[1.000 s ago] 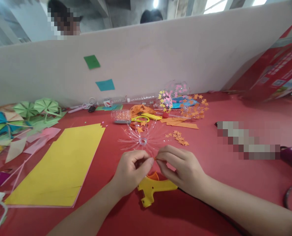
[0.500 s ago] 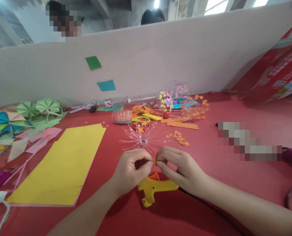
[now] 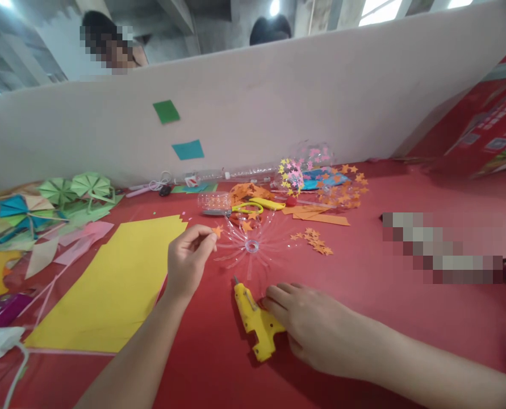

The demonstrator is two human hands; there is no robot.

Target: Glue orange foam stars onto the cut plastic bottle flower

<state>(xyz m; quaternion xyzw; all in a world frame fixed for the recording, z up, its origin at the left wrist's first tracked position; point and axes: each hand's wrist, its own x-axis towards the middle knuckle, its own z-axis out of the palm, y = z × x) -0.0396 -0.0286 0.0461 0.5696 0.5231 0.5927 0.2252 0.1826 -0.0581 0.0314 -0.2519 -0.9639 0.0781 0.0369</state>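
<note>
My left hand (image 3: 188,257) is raised over the red table (image 3: 363,272) and pinches a small orange paper star (image 3: 217,230) between thumb and fingertips. The star hangs just left of a clear plastic bottle piece cut into splayed strips (image 3: 251,244). My right hand (image 3: 310,326) lies low on the table with its fingers against the back of a yellow glue gun (image 3: 255,319), whose nozzle points away from me toward the plastic piece. Several loose orange stars (image 3: 314,238) lie to the right of the strips.
A large yellow sheet (image 3: 116,278) covers the table at left. Folded paper fans (image 3: 69,190) and pinwheels lie at far left. Yellow scissors (image 3: 255,205), orange paper scraps and a star-covered bottle (image 3: 304,167) sit by the white divider (image 3: 278,102). People sit beyond it.
My hands have parted. The left rose up and left with the orange star; the right dropped onto the glue gun, which now lies uncovered and turned with its nozzle pointing away.
</note>
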